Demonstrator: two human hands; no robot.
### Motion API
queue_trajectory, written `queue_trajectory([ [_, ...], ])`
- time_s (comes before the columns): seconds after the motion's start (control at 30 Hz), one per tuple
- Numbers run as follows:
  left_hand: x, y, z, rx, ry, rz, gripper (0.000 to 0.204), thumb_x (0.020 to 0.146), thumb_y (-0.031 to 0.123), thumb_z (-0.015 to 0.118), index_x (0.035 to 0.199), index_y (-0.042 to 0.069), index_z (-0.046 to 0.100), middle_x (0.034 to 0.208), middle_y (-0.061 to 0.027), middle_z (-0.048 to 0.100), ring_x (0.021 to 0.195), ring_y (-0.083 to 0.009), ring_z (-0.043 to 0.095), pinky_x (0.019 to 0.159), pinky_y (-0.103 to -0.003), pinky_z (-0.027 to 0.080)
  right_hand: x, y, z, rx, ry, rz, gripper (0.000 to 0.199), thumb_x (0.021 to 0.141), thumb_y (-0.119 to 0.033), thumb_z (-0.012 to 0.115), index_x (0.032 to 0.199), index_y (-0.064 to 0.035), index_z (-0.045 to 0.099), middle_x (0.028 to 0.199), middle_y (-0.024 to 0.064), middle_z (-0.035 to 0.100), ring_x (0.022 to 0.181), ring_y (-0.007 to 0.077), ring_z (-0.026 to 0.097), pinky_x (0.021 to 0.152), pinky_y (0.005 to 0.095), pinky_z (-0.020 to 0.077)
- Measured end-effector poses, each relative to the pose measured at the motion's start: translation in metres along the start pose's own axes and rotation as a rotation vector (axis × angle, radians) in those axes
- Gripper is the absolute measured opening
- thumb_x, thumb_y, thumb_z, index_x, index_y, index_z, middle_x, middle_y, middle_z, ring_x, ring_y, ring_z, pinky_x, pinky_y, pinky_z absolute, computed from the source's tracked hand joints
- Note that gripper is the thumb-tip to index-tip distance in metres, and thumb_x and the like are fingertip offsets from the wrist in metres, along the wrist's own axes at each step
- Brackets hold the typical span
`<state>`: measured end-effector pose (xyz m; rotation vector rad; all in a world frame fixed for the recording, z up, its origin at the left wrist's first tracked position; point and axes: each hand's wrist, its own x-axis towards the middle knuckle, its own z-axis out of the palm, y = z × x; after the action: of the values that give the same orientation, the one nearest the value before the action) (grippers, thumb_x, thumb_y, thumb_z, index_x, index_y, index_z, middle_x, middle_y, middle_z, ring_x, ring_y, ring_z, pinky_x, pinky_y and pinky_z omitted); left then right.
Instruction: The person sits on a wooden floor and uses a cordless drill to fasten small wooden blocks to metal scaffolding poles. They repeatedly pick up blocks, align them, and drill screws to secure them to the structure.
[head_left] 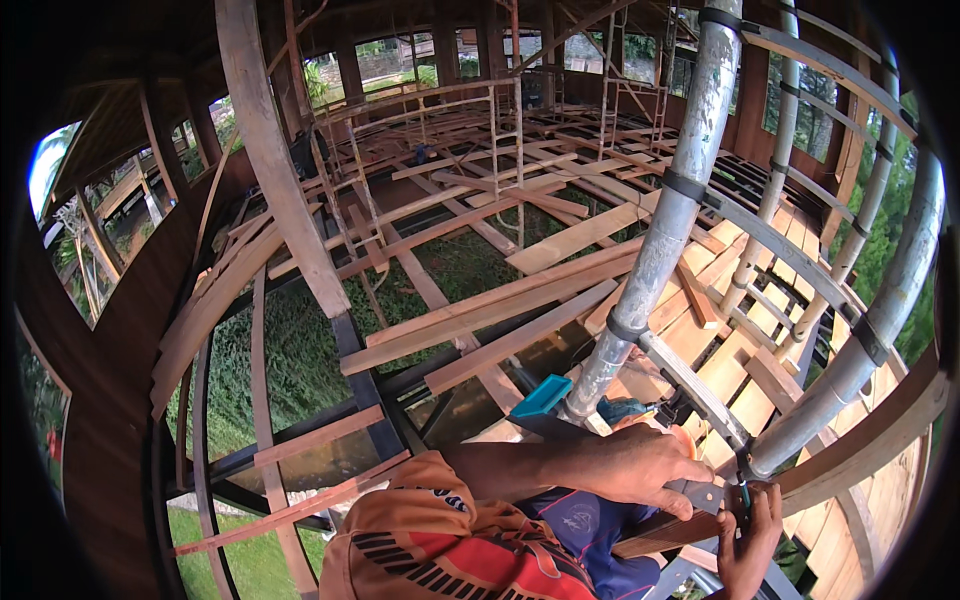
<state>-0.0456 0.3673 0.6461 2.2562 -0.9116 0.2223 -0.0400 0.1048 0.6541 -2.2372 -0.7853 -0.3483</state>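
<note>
My left hand (648, 464) reaches across from the left, its fingers closed on a flat grey metal plate (699, 494) with a small hole. Close beside it, my right hand (752, 540) is closed, thumb up, around a slim dark thing with a teal part (743, 494); its kind is unclear. Both hands are over a long wooden plank (850, 440) that slants up to the right. Beyond my left forearm is a teal handle (541, 395) with a dark blade, like a handsaw's. Whether the grey plate is the far end of that blade is hidden by my hand.
Metal scaffold tubes (690, 150) with ladder-like rungs rise just ahead and to the right. A teal power tool (622, 409) lies near their foot. Loose boards (500, 300) cross dark beams (375, 425), with open gaps down to grass. A wooden post (280, 160) stands left.
</note>
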Motion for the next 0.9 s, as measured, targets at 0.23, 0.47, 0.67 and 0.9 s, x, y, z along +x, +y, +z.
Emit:
queue_trajectory([
  [0.23, 0.008, 0.004, 0.009, -0.013, -0.109, -0.009, 0.060, 0.089, 0.047, 0.070, 0.135, 0.008, 0.064, 0.090, -0.0225, 0.069, 0.088, -0.0425, 0.070, 0.078, -0.051, 0.055, -0.016, 0.002, 0.001, 0.168, 0.072, 0.087, 0.043, 0.087, -0.026, 0.076, 0.106, 0.0097, 0.061, 0.107, 0.0223, 0.057, 0.093, 0.0390, 0.059, 0.086, 0.0413, 0.0486],
  [0.47, -0.007, -0.001, 0.009, 0.150, -0.076, -0.142, 0.065, 0.093, 0.052, 0.068, 0.143, 0.011, 0.060, 0.083, -0.0116, 0.063, 0.070, -0.0308, 0.068, 0.064, -0.045, 0.056, -0.011, 0.018, 0.005, 0.027, -0.009, -0.015, 0.036, 0.081, -0.023, 0.081, 0.106, -0.0009, 0.070, 0.106, 0.0141, 0.066, 0.096, 0.0349, 0.062, 0.082, 0.0423, 0.0505],
  [0.67, 0.007, -0.001, 0.010, 0.060, -0.183, -0.110, 0.065, 0.092, 0.051, 0.070, 0.142, 0.010, 0.060, 0.084, -0.0129, 0.063, 0.073, -0.0342, 0.069, 0.066, -0.044, 0.056, -0.014, 0.016, -0.005, 0.002, -0.004, -0.020, 0.036, 0.081, -0.024, 0.084, 0.108, -0.0024, 0.072, 0.111, 0.0138, 0.067, 0.101, 0.0332, 0.064, 0.086, 0.0413, 0.0511],
  [0.9, -0.002, 0.003, 0.001, 0.015, -0.148, -0.192, 0.057, 0.087, 0.044, 0.079, 0.130, 0.009, 0.068, 0.088, -0.0149, 0.066, 0.076, -0.0349, 0.069, 0.067, -0.044, 0.054, -0.006, 0.013, 0.006, 0.057, -0.025, -0.014, 0.038, 0.079, -0.020, 0.084, 0.111, -0.0034, 0.073, 0.109, 0.0119, 0.066, 0.098, 0.0321, 0.062, 0.085, 0.0413, 0.0500],
])
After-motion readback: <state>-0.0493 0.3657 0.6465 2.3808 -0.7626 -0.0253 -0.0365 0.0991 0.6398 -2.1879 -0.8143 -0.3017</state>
